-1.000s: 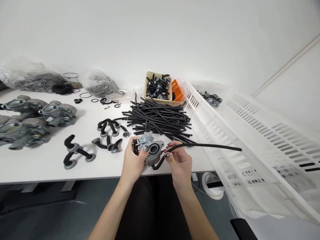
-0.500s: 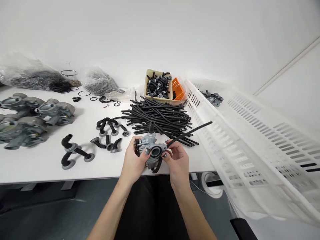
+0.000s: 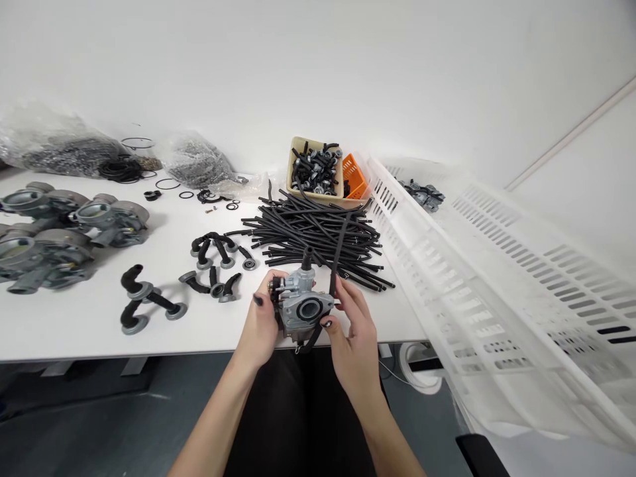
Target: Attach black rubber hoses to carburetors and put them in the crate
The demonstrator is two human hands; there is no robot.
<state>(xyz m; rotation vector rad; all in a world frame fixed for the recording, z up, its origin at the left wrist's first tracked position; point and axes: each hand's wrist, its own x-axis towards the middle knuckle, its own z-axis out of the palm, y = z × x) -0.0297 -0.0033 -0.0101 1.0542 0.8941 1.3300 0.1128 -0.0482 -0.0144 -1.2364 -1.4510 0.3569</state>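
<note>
Head view: L hand (image 3: 259,331) clasps silver metal carb (image 3: 297,311), R hand (image 3: 356,341) pinches long black hose (image 3: 339,255) alongside; prob. positioning, next needs steadiness.

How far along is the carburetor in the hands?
Looks done: the grey metal carburetor has a black rubber hose that seems attached at its underside. In hand: the left hand grips the carburetor; the right hand guides the hose up its side. Probably left: the loose black hoses piled behind and the grey carburetors at left, with no long hose visible.
</note>
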